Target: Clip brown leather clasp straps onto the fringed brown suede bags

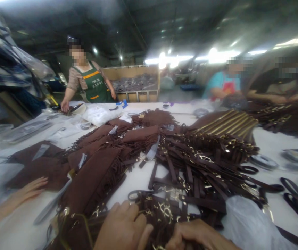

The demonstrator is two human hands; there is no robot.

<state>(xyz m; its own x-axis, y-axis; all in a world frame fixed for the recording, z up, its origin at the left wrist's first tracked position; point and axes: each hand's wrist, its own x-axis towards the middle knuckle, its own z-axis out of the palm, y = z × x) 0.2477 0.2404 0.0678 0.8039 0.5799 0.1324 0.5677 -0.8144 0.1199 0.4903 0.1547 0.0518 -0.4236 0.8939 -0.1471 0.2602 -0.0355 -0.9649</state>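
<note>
Low in the view, my left hand (124, 225) is closed, its fingers curled down among dark brown straps with gold-coloured clasps. What it grips is hidden behind the knuckles. To its right, my right hand (196, 232) is closed too, over the near edge of the same heap; whatever is in its fingers does not show. Between and beyond both hands lies the pile of brown wrist straps (203, 205) with gold snap hooks. Left of my left hand is a brown fringed pouch (91, 177), with a gold zip edge near the bottom of the view.
Another person's hand (31, 191) reaches in from the left beside a brown pouch (41, 172). Zipped pouches (224, 125) are stacked at right, near a clear plastic bag (250, 222) and tape rolls (263, 161). Co-workers stand across the white table (130, 180).
</note>
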